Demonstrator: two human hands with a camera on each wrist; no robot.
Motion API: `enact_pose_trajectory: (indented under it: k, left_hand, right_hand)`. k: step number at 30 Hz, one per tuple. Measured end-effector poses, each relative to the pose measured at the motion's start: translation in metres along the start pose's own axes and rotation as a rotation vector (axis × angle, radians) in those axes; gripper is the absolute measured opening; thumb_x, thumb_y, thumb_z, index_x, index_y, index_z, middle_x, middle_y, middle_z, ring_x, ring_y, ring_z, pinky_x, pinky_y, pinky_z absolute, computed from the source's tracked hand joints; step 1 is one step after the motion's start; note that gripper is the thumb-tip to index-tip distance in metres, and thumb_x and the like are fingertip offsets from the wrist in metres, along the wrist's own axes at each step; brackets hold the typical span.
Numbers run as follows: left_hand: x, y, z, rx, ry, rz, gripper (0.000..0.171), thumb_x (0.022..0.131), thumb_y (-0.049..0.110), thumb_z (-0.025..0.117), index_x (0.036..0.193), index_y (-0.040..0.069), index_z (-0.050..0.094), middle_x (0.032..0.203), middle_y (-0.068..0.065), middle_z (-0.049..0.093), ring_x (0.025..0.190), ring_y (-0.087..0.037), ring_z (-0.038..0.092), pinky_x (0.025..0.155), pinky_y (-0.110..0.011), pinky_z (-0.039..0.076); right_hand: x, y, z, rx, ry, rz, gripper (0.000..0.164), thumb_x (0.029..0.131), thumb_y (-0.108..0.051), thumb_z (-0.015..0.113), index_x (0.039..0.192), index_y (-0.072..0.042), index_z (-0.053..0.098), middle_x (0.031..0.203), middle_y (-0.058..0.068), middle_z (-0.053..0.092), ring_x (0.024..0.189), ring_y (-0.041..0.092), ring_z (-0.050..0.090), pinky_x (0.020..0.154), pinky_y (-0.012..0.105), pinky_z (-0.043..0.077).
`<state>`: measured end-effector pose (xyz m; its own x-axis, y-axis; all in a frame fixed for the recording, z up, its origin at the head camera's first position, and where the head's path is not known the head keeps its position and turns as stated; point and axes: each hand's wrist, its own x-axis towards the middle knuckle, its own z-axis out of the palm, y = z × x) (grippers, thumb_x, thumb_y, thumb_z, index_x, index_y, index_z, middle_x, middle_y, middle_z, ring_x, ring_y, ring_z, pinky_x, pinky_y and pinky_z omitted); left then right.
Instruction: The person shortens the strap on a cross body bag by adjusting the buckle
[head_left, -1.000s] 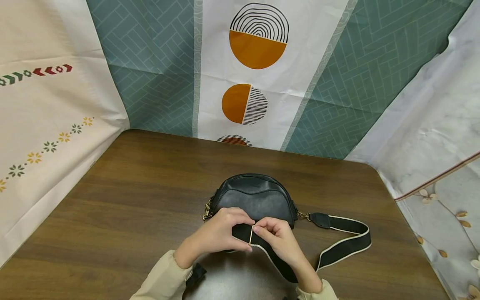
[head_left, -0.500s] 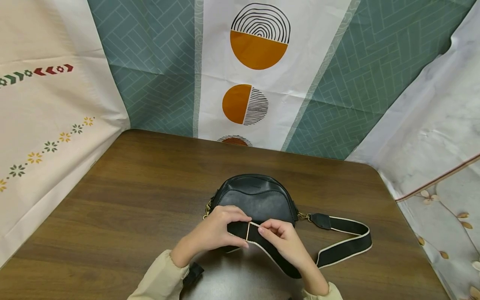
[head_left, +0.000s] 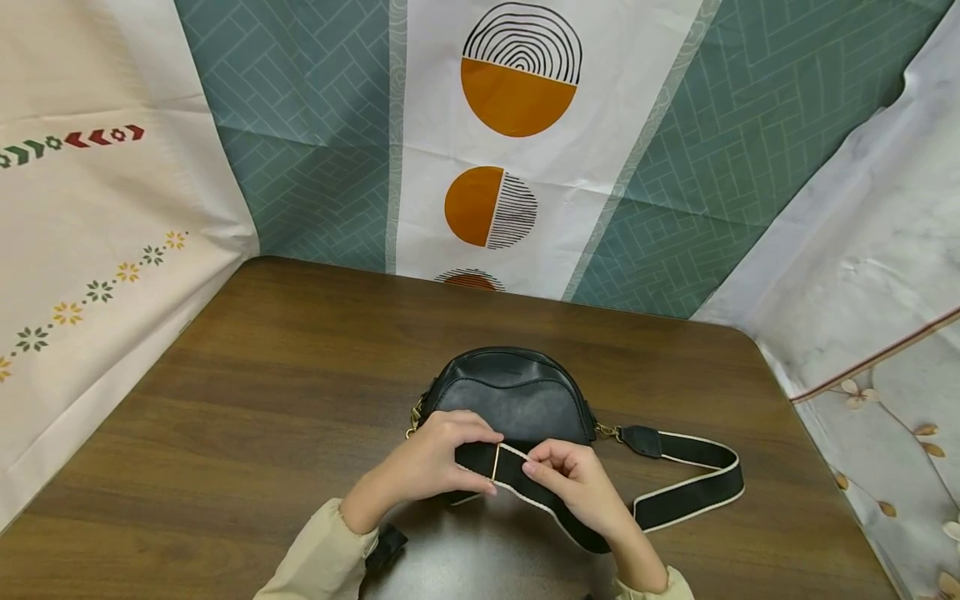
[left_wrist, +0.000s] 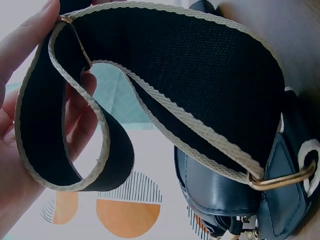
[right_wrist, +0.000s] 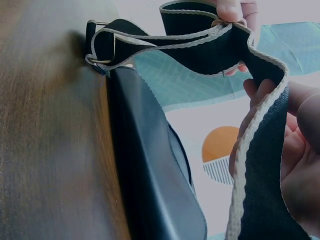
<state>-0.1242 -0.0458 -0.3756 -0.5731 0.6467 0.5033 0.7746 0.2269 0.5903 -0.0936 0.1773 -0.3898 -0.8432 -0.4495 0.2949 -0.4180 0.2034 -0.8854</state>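
A black half-moon shoulder bag [head_left: 517, 404] lies on the table, its wide black strap [head_left: 690, 502] edged in cream. My left hand [head_left: 427, 467] holds the strap at its thin gold slider [head_left: 496, 462], thumb on one edge and fingers on the other. Just right of the slider, my right hand [head_left: 576, 485] pinches the webbing between thumb and fingers. In the left wrist view the strap loops below the slider and runs to a gold rectangular ring [left_wrist: 282, 179] on a leather tab. The right wrist view has the webbing [right_wrist: 262, 165] passing across my right palm.
The wooden table [head_left: 300, 375] surrounds the bag. A gold clasp [head_left: 607, 432] joins the strap's right end to the bag, and that length curls out to the right. A small black item [head_left: 386, 546] sits by my left wrist. Patterned cloths hang behind and at both sides.
My right hand has shifted a little right along the strap, away from the slider, so more webbing shows between them. My left hand and the slider have moved slightly left.
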Motion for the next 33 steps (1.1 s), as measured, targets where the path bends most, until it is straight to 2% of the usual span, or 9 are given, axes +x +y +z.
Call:
enact_pose_trajectory:
  k: [7, 13, 22, 28, 33]
  left_hand:
    - [0.002, 0.0, 0.002, -0.016, -0.009, -0.005, 0.045, 0.062, 0.02, 0.082, 0.098, -0.002, 0.066, 0.091, -0.003, 0.062, 0.085, -0.011, 0.056, 0.076, -0.019, 0.044]
    - [0.005, 0.002, 0.007, -0.015, -0.037, 0.005, 0.045, 0.062, 0.021, 0.082, 0.098, -0.001, 0.066, 0.092, -0.004, 0.062, 0.086, -0.011, 0.056, 0.076, -0.017, 0.043]
    - [0.007, 0.005, 0.013, 0.008, -0.059, 0.009, 0.046, 0.061, 0.024, 0.082, 0.098, 0.001, 0.066, 0.091, -0.002, 0.062, 0.086, -0.01, 0.056, 0.078, -0.017, 0.042]
    - [0.007, 0.004, 0.011, -0.001, -0.054, 0.012, 0.046, 0.061, 0.024, 0.082, 0.098, 0.0, 0.066, 0.091, -0.003, 0.062, 0.086, -0.01, 0.056, 0.077, -0.018, 0.043]
    - [0.007, 0.003, 0.009, -0.001, -0.049, 0.002, 0.046, 0.062, 0.022, 0.082, 0.098, -0.001, 0.066, 0.091, -0.004, 0.062, 0.086, -0.011, 0.056, 0.077, -0.019, 0.043]
  right_hand:
    - [0.0, 0.003, 0.001, -0.002, 0.02, 0.001, 0.01, 0.081, 0.01, 0.056, 0.078, 0.001, 0.06, 0.057, 0.007, 0.05, 0.052, 0.0, 0.041, 0.041, 0.021, 0.035]
    - [0.001, 0.005, 0.004, 0.017, 0.013, 0.0, 0.012, 0.08, 0.014, 0.054, 0.076, 0.003, 0.059, 0.058, 0.011, 0.051, 0.052, -0.001, 0.041, 0.041, 0.021, 0.036]
    - [0.005, 0.0, 0.009, -0.006, 0.026, -0.003, 0.008, 0.083, 0.004, 0.056, 0.08, -0.001, 0.061, 0.062, 0.003, 0.055, 0.053, -0.001, 0.04, 0.043, 0.02, 0.035]
    - [0.005, -0.002, 0.006, -0.012, 0.024, 0.046, 0.008, 0.086, 0.0, 0.055, 0.082, 0.0, 0.062, 0.067, -0.002, 0.057, 0.055, 0.001, 0.044, 0.046, 0.02, 0.038]
    - [0.002, -0.003, -0.001, -0.027, -0.004, 0.093, 0.01, 0.087, -0.003, 0.055, 0.086, 0.0, 0.064, 0.07, 0.0, 0.06, 0.057, 0.003, 0.05, 0.048, 0.023, 0.043]
